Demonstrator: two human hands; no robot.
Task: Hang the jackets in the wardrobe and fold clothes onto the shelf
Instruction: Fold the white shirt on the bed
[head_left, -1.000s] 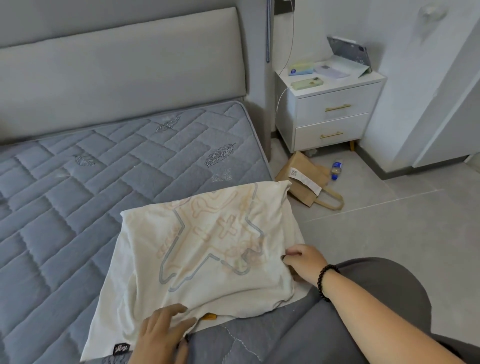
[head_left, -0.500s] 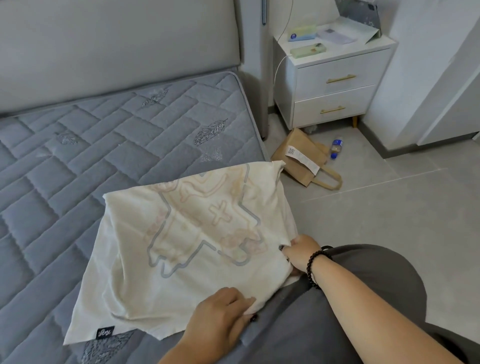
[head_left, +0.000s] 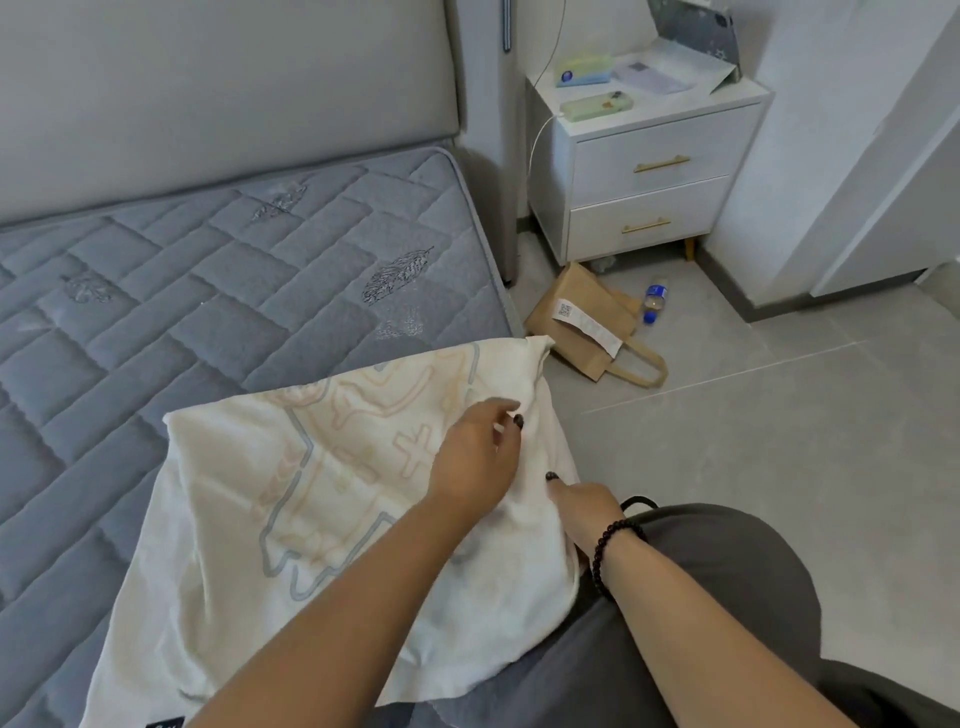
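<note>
One cream shirt (head_left: 291, 499) is lying on the grey mattress (head_left: 208, 291) at lower centre. Two hands are working on it: the left hand (head_left: 475, 462) is reaching across it, fingers loosely curled, grasping nothing; the right hand (head_left: 584, 506) is pinching its right edge. At upper right, one white nightstand (head_left: 644, 171) is showing two drawers; one paper bag (head_left: 587, 322) and one bottle (head_left: 655, 301) are lying on the floor.

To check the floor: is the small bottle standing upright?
No, the bottle lies on its side on the floor beside the brown paper bag.
</note>
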